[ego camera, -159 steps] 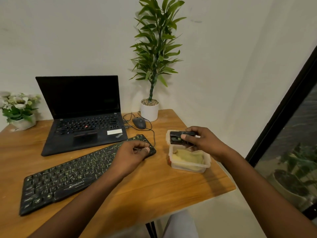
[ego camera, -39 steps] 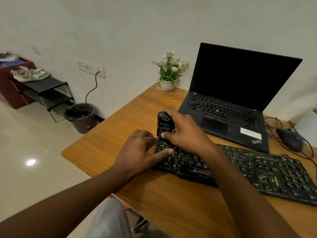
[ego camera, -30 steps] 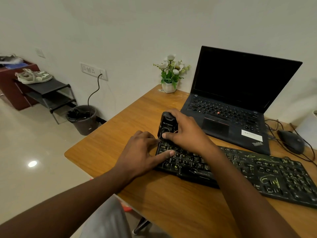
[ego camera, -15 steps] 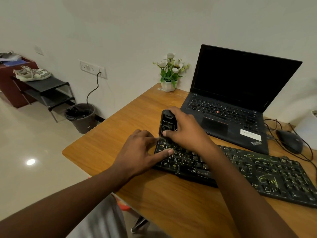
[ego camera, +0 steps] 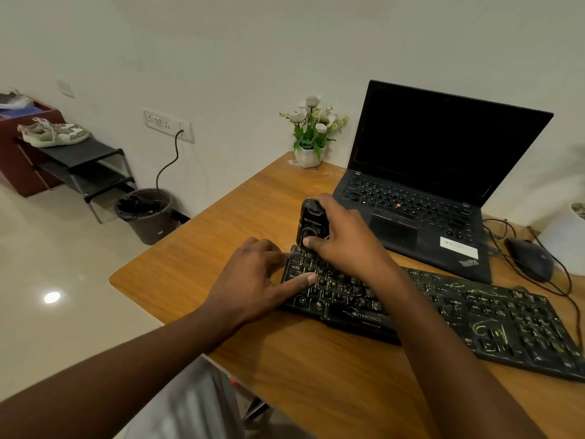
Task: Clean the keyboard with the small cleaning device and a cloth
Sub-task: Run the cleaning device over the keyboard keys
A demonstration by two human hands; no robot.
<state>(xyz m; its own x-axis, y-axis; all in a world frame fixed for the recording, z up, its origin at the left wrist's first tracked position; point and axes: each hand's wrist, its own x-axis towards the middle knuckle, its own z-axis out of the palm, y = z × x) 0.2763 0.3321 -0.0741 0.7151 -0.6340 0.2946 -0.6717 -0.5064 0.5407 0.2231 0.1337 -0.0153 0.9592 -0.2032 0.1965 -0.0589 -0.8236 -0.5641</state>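
The right hand is grasping the small cleaning device upright on the keyboard's corner; the left hand is pressing down, fingers released.

Open laptop, mouse, flower pot on desk; bin, shoe rack beyond.

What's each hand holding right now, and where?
Right hand grips the cleaning device by its side; left hand holds nothing, resting on the keyboard.
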